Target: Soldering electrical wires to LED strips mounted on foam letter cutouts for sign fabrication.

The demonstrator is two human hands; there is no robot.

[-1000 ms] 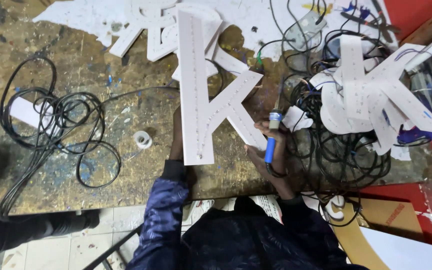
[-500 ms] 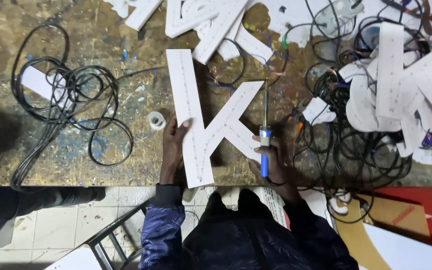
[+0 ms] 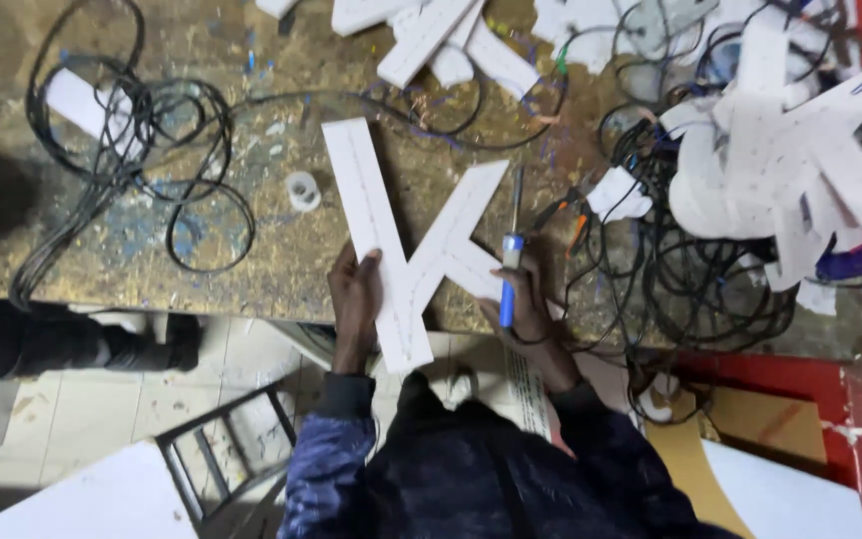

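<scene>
White plastic, cut as a letter-shaped sign piece (image 3: 401, 255), lies flat at the near edge of the workbench (image 3: 251, 269), its foot jutting past that edge. The left hand (image 3: 356, 299) presses flat and open on the long stroke, pinning it — the right hand (image 3: 521, 299) is clenched round a blue-handled soldering iron (image 3: 511, 262), tip pointing away toward the far edge. Good practice here, I'd judge — keep the steadying palm firm and the tip off the black cables (image 3: 690, 289) beside it.

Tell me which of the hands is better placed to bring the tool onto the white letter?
Probably the right hand: it holds the blue-handled tool beside the white letter. The left hand lies flat on the letter's stem.
</scene>
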